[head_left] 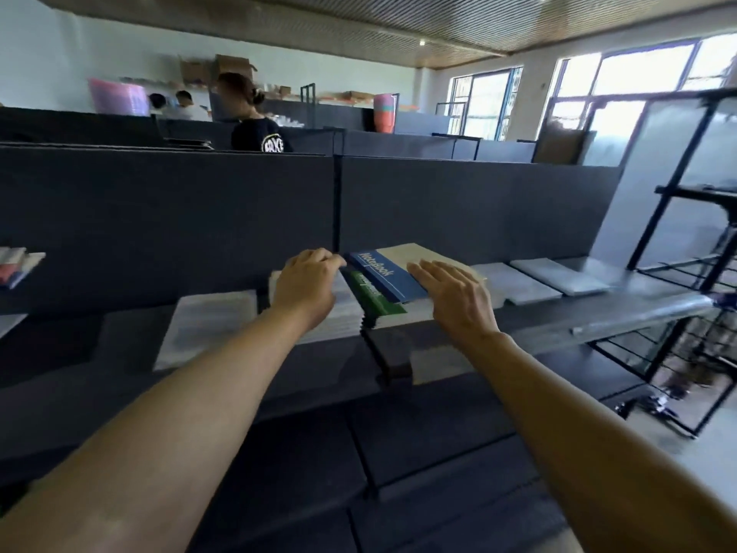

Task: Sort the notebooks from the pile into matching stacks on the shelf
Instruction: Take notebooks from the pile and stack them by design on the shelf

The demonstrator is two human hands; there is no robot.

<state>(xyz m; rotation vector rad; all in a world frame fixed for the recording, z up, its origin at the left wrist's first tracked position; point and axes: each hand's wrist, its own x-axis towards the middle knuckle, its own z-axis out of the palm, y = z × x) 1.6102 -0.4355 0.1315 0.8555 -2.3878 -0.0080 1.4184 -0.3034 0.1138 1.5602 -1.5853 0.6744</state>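
Notebooks are lying in stacks on the shelf (622, 309); the blue notebook (385, 275) is sitting on top of the green notebook (373, 295), askew. The right hand (452, 297) is resting flat on its near corner, fingers straight and apart. The left hand (307, 285) is curling over a pale stack (343, 313); whether its grip is pinching anything is probably beyond this blurred view. The blue cover, being misaligned, is risking a slide off the stack if pushed sideways. Its long axis is running from near right to far left, spine toward the left hand.
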